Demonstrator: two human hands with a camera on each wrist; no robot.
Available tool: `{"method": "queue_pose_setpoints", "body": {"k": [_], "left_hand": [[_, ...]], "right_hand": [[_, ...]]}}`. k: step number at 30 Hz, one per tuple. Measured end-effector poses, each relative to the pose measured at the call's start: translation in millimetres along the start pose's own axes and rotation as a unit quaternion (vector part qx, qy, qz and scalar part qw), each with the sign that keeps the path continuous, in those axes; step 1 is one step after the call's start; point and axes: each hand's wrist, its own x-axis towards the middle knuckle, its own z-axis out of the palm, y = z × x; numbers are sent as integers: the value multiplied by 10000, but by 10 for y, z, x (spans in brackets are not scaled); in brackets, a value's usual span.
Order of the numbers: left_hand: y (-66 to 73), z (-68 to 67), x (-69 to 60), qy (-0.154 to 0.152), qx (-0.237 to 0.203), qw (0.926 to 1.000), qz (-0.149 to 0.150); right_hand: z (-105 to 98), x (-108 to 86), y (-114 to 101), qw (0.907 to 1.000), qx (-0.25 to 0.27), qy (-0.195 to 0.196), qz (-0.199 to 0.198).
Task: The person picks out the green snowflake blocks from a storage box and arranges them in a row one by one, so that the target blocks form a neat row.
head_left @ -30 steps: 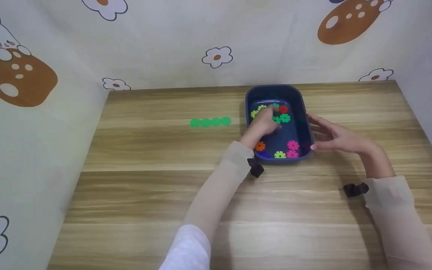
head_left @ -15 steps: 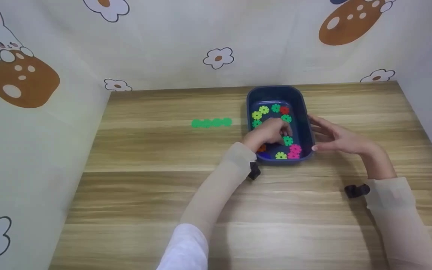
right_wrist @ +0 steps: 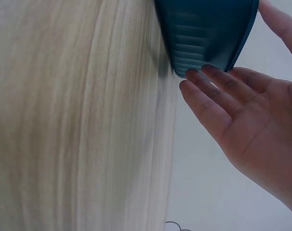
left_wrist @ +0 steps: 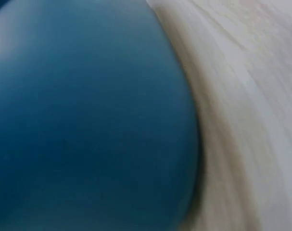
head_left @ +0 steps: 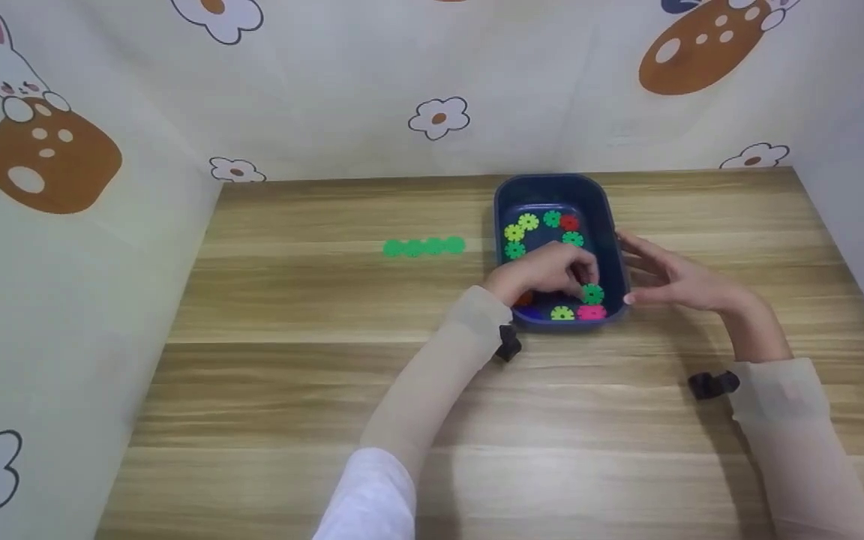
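A dark blue bin [head_left: 615, 259] holds several flower-shaped discs in green, yellow, red, pink and orange. Inside it, the left hand [head_left: 548, 268] has curled fingers, with thumb and fingertips at a green disc [head_left: 592, 294] near the bin's right front part. The right hand [head_left: 679, 279] stays at the bin's right outer wall, fingers nearly straight. In the right wrist view the right hand [right_wrist: 256, 110] has its fingertips against the bin's side [right_wrist: 208, 33]. The left wrist view shows only the bin's outer wall [left_wrist: 88, 115] and the tabletop, no hand.
Left of the bin, a row of joined green discs [head_left: 424, 246] lies on the wooden table [head_left: 312, 405]. A patterned cloth [head_left: 342, 97] hangs behind the table and along its left side. Each wrist carries a small black device.
The left hand has moved from the back of the bin toward its right front, and a green disc has moved with it over the pink ones. The right hand has stayed at the wall.
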Motion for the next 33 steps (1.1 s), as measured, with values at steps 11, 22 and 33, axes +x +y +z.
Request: {"method": "queue_pose_setpoints", "body": {"k": [11,22,33], "left_hand": [[3,-6,-16,328,-1150,9927,177],[54,-25,-36,681,-1812,9803,396],[68,-32,-75,1254,-2259,9635,699]], "right_hand": [[9,4,4,10000,27,32,5],[8,-9,-9,9999,-19,89,127],[6,10,-52,9996,-179,36,196]]}}
